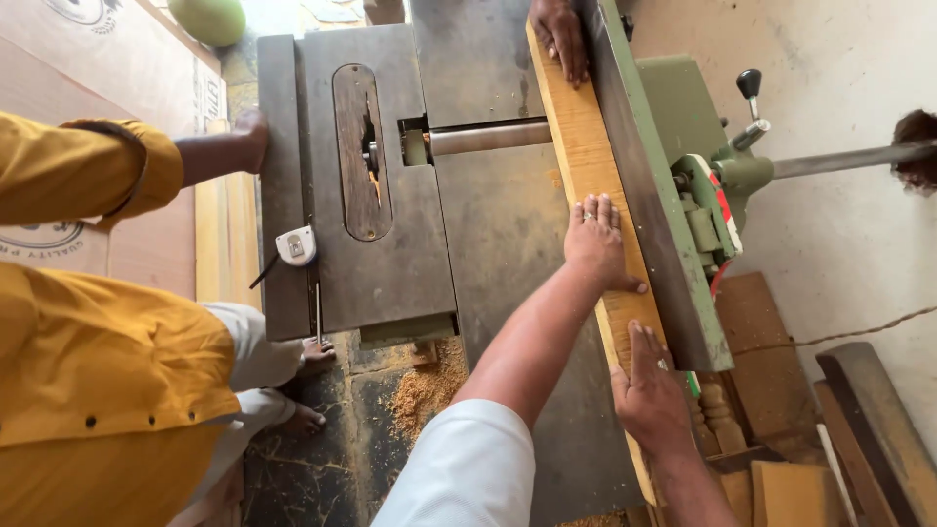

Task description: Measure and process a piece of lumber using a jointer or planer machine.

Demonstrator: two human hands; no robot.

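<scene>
**Two hands flat on a board at the planer**

Workshop floor w/ sawdust (425,385) under a grey metal machine table (508,234), seen from above. On the table lies a long yellow wooden board (586,156), its long edge tight against the upright metal fence (649,195) on the right side; I think this keeps the board straight over the cutter slot (488,139).

Left hand (595,239) is open, fingers together and flat on top of the board near its middle, pressing down, not gripping. Right hand (649,390) is also open and flat on the nearer end of the board, close to the fence (a ring shows on one finger). Neither hand closes around anything.

At the far end, another person's hand (561,34) rests on the same board, prob. to receive it. A second co-worker in a yellow shirt (98,371) stands at left, one hand (249,132) on the table edge. A small tape measure (296,246) lies near the saw slot (361,151).
</scene>
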